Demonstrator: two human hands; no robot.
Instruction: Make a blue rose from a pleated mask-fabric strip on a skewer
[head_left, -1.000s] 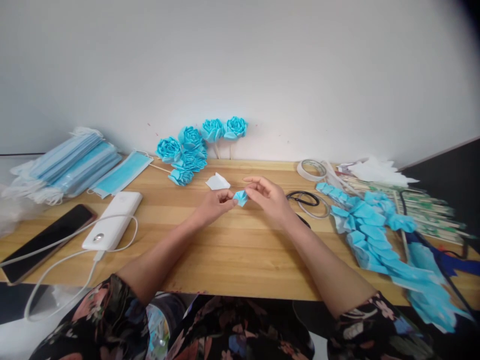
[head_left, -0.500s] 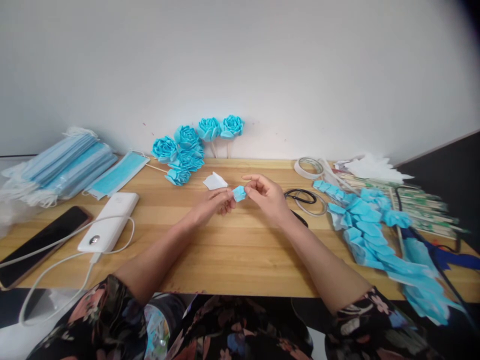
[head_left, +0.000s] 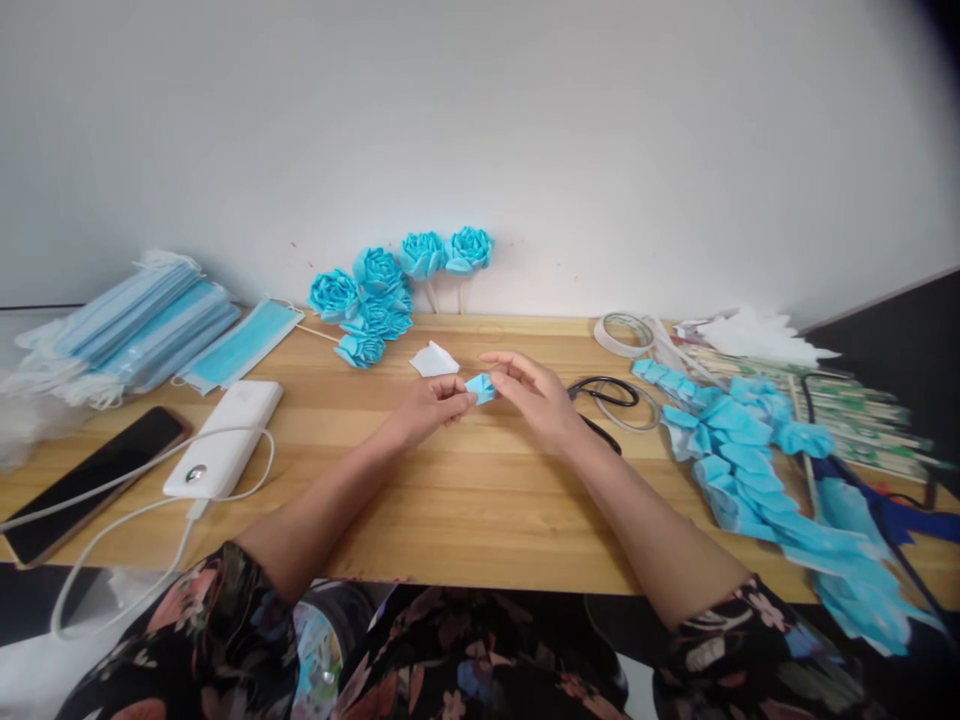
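Centrally, a small folded blue piece is pinched between the fingertips of the left hand and the right hand, over the wooden table. Just beyond the left hand, a white piece is left lying. Black-handled scissors are partly hidden by the right forearm, and a tape roll is set farther back. At the right, blue folded strips are spread near printed packets. Blue flowers are gathered toward the wall; leftward, a power bank, a phone and piled masks are placed.
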